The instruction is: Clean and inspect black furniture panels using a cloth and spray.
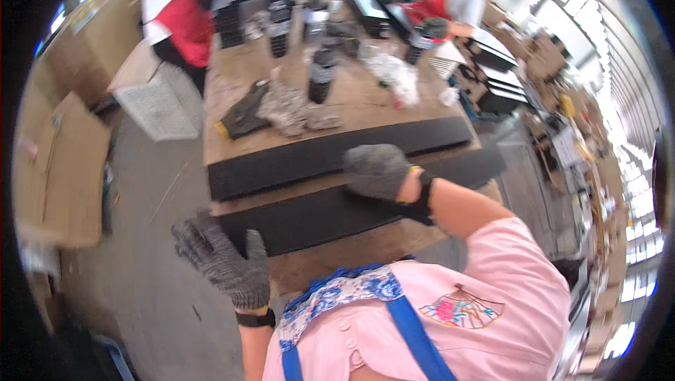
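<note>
Two long black panels lie side by side across the wooden table. My left hand (226, 260), in a grey knit glove, is at the left end of the nearer black panel (302, 222). Its fingers are spread, with the thumb beside the panel's end; no grip on it shows. Over the middle of the nearer panel, my right hand (377, 171) reaches toward the farther black panel (281, 164). Its grey glove is blurred and the fingertips are turned down, so whatever lies under them is hidden.
Beyond the panels lie a crumpled grey cloth (292, 108), a dark glove (244, 110), clear plastic film (395, 75) and dark stacked parts (323, 75). Two people in red aprons stand at the far end. A white perforated crate (160, 103) and cardboard (70, 173) stand left.
</note>
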Available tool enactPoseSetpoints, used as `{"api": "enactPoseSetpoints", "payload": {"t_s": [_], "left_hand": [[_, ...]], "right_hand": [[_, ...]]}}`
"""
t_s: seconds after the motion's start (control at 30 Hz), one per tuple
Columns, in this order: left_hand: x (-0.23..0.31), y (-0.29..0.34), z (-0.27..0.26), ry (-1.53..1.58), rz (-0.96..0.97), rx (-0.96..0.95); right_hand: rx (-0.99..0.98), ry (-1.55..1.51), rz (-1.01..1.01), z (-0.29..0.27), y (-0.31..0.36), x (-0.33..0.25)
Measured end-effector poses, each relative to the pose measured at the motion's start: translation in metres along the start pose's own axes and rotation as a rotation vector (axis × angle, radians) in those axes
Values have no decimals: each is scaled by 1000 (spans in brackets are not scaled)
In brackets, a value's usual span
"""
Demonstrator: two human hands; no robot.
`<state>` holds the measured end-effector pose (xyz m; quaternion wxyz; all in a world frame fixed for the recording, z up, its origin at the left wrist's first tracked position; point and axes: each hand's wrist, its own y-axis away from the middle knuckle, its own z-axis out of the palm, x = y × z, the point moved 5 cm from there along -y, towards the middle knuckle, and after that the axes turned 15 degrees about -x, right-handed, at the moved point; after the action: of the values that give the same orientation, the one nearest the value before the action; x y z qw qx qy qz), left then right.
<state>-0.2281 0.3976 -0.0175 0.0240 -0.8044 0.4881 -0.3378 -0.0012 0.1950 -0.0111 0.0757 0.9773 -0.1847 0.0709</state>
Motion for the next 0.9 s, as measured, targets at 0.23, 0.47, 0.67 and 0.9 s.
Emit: {"api": "enactPoseSetpoints", "payload": {"t_s": [0.23, 0.47, 0.67, 0.9], "left_hand": [[141, -21, 97, -254, 440, -679], [148, -12, 111, -359, 413, -654], [161, -14, 121, -426, 536, -659], [256, -10, 174, -345, 505, -783]], "right_hand": [[-175, -409, 250, 12, 8, 27], [-9, -280, 478, 76, 183, 224], [-109, -111, 891, 95, 329, 349], [191, -1474, 893, 107, 335, 349]]}}
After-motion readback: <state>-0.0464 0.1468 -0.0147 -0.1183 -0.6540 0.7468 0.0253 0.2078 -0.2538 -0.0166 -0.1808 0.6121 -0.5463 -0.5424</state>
